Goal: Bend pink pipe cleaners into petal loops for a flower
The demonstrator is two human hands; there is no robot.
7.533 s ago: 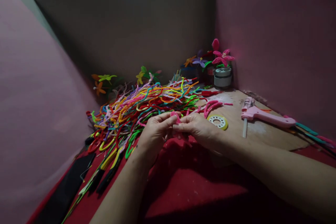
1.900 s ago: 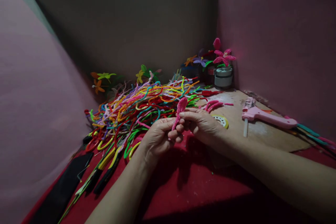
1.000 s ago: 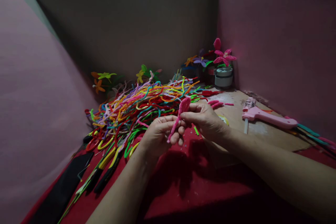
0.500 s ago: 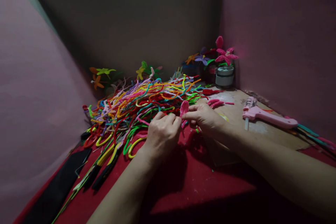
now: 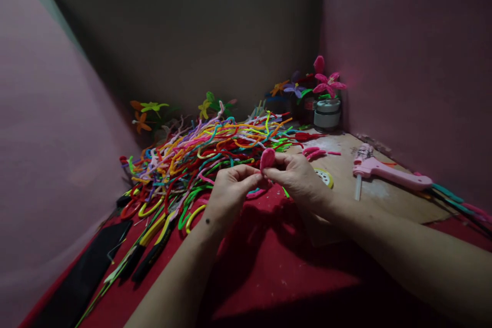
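Both my hands meet above the red cloth [image 5: 277,277], pinching a pink pipe-cleaner petal [image 5: 267,158] between them. My left hand [image 5: 230,193] is closed on the petal's lower stem, thumb and fingers pressed together. My right hand [image 5: 300,178] is closed on the petal just under its rounded loop, which stands up above the fingers. Right behind the hands lies a big heap of coloured pipe cleaners [image 5: 207,151].
A pink glue gun [image 5: 388,174] lies on the wooden board [image 5: 384,200] at the right, by a tape roll [image 5: 325,177] and loose pink petals [image 5: 315,152]. Finished flowers stand in a pot [image 5: 326,113] at the back corner. Pink walls close in on both sides.
The petal was turned and lowered between my hands; my left hand shifted from covering the stem to pinching it from the left, and the loop now stands upright above my fingers.
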